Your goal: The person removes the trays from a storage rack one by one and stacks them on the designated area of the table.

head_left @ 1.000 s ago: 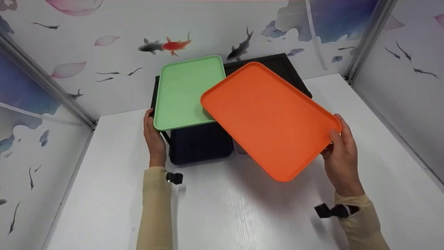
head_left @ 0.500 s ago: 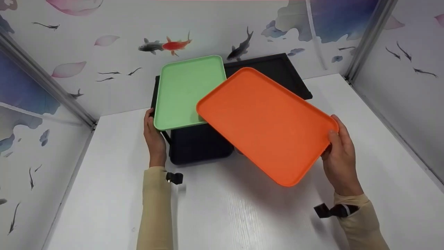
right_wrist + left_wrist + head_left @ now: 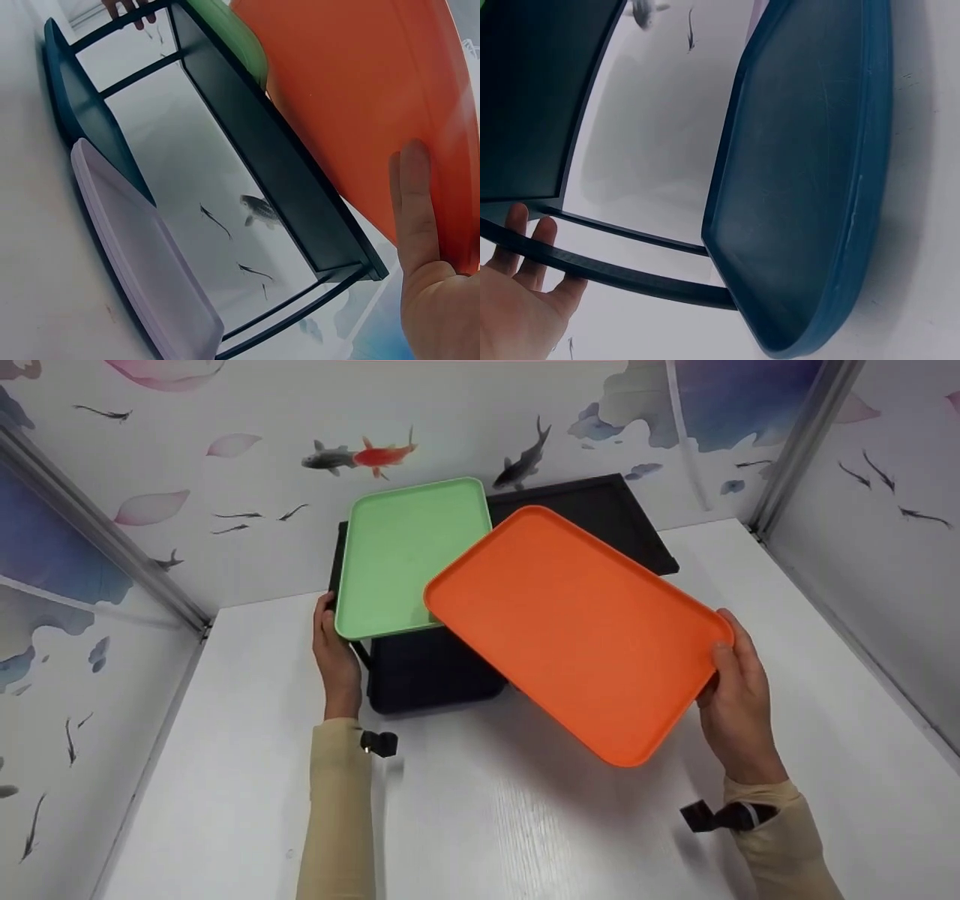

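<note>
My right hand [image 3: 739, 705] pinches an orange tray [image 3: 577, 630] by its right corner, thumb on top and fingers beneath. The tray is held tilted above the table, its far left corner overlapping a light green tray [image 3: 412, 555] in the head view. That green tray lies on the left part of a black rack's top shelf [image 3: 592, 521]. At the rack's left side, my left hand [image 3: 337, 667] holds the frame; in the left wrist view its fingers [image 3: 544, 232] go round a black side bar [image 3: 630, 277].
Below the shelf lie a dark blue tray [image 3: 799, 150] on the left and a lavender tray [image 3: 146, 255] beside it, mostly hidden in the head view. The rack stands on a white table [image 3: 480, 825] against a patterned back wall [image 3: 247, 532], with side walls left and right.
Over the last second the orange tray has shifted slightly left and nearer to me, its near corner coming lower. My left hand keeps its place on the rack.
</note>
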A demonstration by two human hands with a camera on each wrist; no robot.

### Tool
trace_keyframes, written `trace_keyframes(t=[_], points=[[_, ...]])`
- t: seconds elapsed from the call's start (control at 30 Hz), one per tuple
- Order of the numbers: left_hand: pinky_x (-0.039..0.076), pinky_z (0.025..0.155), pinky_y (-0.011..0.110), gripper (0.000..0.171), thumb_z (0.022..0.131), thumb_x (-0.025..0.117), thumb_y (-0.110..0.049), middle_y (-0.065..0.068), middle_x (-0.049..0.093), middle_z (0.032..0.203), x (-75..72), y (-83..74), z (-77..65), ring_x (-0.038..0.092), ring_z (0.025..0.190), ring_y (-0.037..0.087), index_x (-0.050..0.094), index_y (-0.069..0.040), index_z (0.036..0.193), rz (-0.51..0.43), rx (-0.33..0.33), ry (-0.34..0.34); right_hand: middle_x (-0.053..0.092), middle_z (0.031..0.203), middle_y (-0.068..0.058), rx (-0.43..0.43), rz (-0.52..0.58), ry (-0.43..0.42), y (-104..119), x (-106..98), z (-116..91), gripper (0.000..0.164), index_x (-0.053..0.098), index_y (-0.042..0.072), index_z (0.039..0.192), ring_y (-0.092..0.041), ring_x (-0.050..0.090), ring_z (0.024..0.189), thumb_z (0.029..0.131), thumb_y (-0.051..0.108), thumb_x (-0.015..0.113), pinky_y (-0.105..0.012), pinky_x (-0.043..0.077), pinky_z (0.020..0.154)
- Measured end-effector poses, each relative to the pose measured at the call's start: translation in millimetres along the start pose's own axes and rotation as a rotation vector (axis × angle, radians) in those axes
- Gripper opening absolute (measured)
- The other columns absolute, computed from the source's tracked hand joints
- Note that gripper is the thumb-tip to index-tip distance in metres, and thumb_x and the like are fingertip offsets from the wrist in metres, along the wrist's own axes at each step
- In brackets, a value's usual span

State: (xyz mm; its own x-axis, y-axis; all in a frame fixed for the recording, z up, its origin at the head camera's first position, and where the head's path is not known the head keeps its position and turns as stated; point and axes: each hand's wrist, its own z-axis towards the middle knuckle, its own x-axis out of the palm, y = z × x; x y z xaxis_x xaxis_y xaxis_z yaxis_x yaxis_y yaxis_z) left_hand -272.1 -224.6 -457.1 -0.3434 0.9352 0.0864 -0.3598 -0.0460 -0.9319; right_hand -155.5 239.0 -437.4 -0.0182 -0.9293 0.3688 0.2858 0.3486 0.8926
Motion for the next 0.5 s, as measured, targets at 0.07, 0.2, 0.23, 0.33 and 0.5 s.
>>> trace_keyframes(t=[0.07, 0.2, 0.23, 0.33, 0.5], points=[[0.031, 0.118, 0.029, 0.048, 0.113, 0.029, -0.039, 0.005, 0.05, 0.149, 0.0, 0.0, -0.4, 0.046, 0.138, 0.013, 0.041, -0.014, 0.153, -0.004, -0.002, 0.01, 0.033, 0.154, -0.015, 0.002, 0.001, -0.002, -0.2, -0.1, -0.8, 0.058, 0.015, 0.011, 0.163, -0.026, 0.051, 0.132, 0.112, 0.022, 0.04, -0.031, 0.051, 0.101], [0.03, 0.118, 0.029, 0.047, 0.113, 0.028, -0.038, 0.005, 0.051, 0.146, -0.5, -0.9, -1.2, 0.046, 0.137, 0.013, 0.041, -0.015, 0.153, -0.015, -0.005, 0.019, 0.035, 0.153, -0.014, 0.014, 0.016, -0.013, -1.2, 0.8, -1.3, 0.058, 0.017, 0.011, 0.163, -0.024, 0.051, 0.13, 0.111, 0.023, 0.041, -0.029, 0.051, 0.101], [0.03, 0.118, 0.029, 0.047, 0.113, 0.028, -0.038, 0.004, 0.051, 0.146, -0.5, -1.4, -1.2, 0.046, 0.137, 0.013, 0.042, -0.015, 0.152, -0.017, -0.004, 0.021, 0.035, 0.153, -0.014, 0.015, 0.021, -0.016, -1.4, 1.3, -1.2, 0.058, 0.018, 0.011, 0.163, -0.024, 0.051, 0.131, 0.111, 0.023, 0.042, -0.028, 0.051, 0.101], [0.03, 0.118, 0.03, 0.047, 0.113, 0.028, -0.037, 0.004, 0.051, 0.147, -0.7, -2.8, -0.7, 0.045, 0.137, 0.013, 0.042, -0.015, 0.153, -0.018, -0.004, 0.027, 0.034, 0.154, -0.014, 0.013, 0.019, -0.018, -1.7, 2.6, -0.8, 0.058, 0.018, 0.011, 0.163, -0.025, 0.048, 0.134, 0.111, 0.023, 0.042, -0.028, 0.049, 0.103], [0.03, 0.118, 0.03, 0.047, 0.113, 0.028, -0.037, 0.004, 0.05, 0.149, -1.2, -2.4, -0.4, 0.045, 0.137, 0.013, 0.041, -0.016, 0.153, -0.017, -0.003, 0.029, 0.032, 0.156, -0.013, 0.015, 0.011, -0.014, -1.9, 4.3, -1.3, 0.059, 0.018, 0.01, 0.163, -0.026, 0.045, 0.137, 0.111, 0.024, 0.043, -0.028, 0.048, 0.104]])
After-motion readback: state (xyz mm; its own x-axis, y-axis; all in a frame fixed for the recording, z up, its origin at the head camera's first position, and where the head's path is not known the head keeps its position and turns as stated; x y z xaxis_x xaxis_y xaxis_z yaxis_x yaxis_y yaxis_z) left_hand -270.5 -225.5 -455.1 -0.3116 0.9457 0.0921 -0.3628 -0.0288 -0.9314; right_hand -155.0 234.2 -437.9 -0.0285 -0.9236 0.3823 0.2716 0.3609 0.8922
